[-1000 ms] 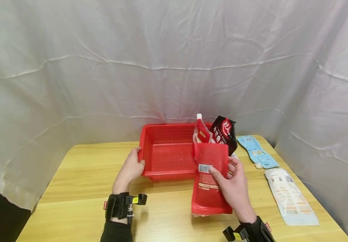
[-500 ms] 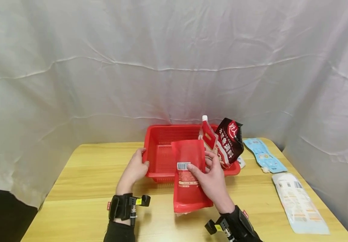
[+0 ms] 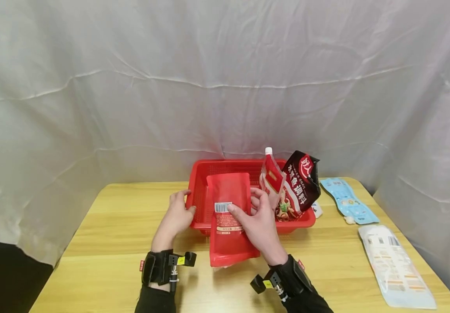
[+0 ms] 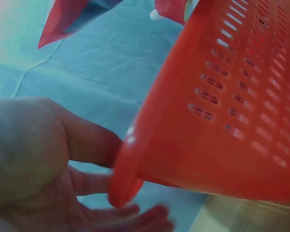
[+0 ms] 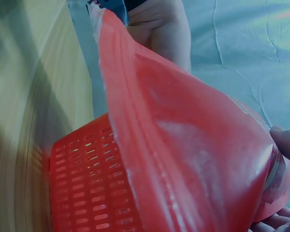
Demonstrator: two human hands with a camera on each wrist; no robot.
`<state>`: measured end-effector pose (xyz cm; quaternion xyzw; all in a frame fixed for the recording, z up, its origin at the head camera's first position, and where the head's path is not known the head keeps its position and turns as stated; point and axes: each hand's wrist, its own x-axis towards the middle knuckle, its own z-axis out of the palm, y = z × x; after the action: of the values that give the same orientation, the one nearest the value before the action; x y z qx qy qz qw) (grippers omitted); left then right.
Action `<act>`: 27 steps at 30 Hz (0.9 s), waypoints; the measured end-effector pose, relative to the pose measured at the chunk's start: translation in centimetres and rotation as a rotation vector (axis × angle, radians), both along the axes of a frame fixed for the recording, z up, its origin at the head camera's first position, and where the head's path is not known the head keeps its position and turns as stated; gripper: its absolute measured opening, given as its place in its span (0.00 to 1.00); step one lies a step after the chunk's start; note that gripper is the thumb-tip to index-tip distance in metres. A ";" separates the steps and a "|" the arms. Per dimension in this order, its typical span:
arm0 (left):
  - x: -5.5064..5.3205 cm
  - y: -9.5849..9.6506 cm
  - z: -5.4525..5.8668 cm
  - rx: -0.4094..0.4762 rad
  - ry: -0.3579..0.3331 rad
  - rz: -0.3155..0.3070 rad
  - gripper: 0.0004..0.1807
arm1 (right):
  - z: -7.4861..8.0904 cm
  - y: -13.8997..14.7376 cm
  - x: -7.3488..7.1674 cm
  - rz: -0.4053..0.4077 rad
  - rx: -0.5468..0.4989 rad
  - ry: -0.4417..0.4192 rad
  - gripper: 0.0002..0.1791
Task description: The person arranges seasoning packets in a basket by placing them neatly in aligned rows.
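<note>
My left hand (image 3: pixel 178 214) holds the left end of a red plastic basket (image 3: pixel 232 164). In the left wrist view its thumb and fingers lie either side of the basket's rim (image 4: pixel 157 104). A flat red pouch (image 3: pixel 230 219) with a barcode and printed text is gripped in my right hand (image 3: pixel 263 222), thumb on the printed face. The pouch hangs over the basket's front and hides part of its inside. At the basket's right end stand a spouted pouch (image 3: pixel 271 178) with a white cap and a black-and-red seasoning packet (image 3: pixel 303 180), both leaning upright.
To the right, a light-blue spouted pouch (image 3: pixel 350 202) and a whitish printed packet (image 3: pixel 397 269) lie flat on the wooden table (image 3: pixel 103 243). A small white piece (image 3: pixel 317 210) shows beside the basket. Grey cloth (image 3: pixel 225 78) hangs behind.
My right hand has carried the red pouch leftward, from the basket's right front to in front of its middle, uncovering the seasoning packet. My left hand keeps its place on the basket.
</note>
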<state>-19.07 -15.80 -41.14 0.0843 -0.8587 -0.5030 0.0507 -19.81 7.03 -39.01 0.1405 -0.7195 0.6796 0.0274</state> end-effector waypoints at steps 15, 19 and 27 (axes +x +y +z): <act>2.0 2.3 3.3 0.196 0.166 -0.291 0.37 | 0.5 0.7 -0.5 -0.036 -0.082 0.000 0.37; 2.1 3.3 3.4 0.153 0.145 -0.407 0.41 | 0.7 0.8 -0.6 -0.055 -0.123 -0.001 0.36; 2.2 4.1 3.2 0.011 0.095 -0.426 0.45 | 0.8 0.8 -0.5 -0.071 -0.168 0.016 0.37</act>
<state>-16.82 -11.68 -37.89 -0.1226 -0.8509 -0.5105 -0.0167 -20.34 7.83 -38.22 0.1175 -0.6642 0.7350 0.0690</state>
